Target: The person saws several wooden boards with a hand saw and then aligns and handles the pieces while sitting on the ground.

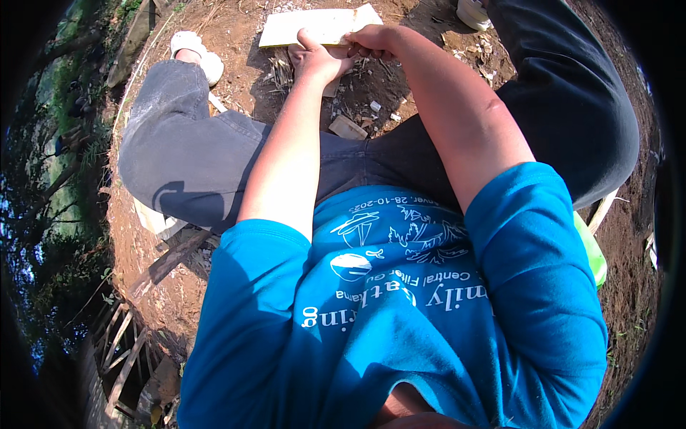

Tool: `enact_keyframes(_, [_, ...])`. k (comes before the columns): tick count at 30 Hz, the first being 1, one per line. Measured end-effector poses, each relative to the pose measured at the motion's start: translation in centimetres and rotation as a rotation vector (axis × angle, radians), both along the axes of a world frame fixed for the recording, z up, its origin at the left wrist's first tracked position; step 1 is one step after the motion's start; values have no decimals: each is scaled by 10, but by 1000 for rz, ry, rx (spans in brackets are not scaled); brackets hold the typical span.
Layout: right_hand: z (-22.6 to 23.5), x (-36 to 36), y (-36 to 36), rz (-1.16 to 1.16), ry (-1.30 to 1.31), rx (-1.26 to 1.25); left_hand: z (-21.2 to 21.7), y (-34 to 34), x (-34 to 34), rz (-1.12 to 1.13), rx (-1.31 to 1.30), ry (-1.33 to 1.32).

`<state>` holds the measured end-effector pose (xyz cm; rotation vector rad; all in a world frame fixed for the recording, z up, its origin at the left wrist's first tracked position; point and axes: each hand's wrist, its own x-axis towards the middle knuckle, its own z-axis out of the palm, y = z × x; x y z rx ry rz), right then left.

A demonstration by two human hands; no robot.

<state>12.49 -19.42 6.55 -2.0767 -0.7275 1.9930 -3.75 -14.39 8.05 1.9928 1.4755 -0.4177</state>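
- The pale flat board (321, 26) lies on the bare earth in front of the seated person, between the spread knees, low enough for both arms to reach it.
- The left hand (318, 61) rests at the board's near edge, thumb raised against it and fingers curled under, seemingly to steady what is being worked.
- The right hand (371, 41) sits just beside the left one, touching the same near edge, fingers closed in a tight fist around something thin; what it is I cannot tell.
- Wood chips and a small offcut (348, 128) lie scattered on the ground nearer the person than the board, likely waste from it.
- White shoes (196, 48) stand on either side of the board, bracing the crouch.
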Motion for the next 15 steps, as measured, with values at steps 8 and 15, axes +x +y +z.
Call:
enact_keyframes(8, [-10,-10,-6,-9,15,30,-14,5,-5,-136,-6,95])
enact_keyframes(15, [-24,-21,2,-41,30,55,9,14,-12,-409,189,193])
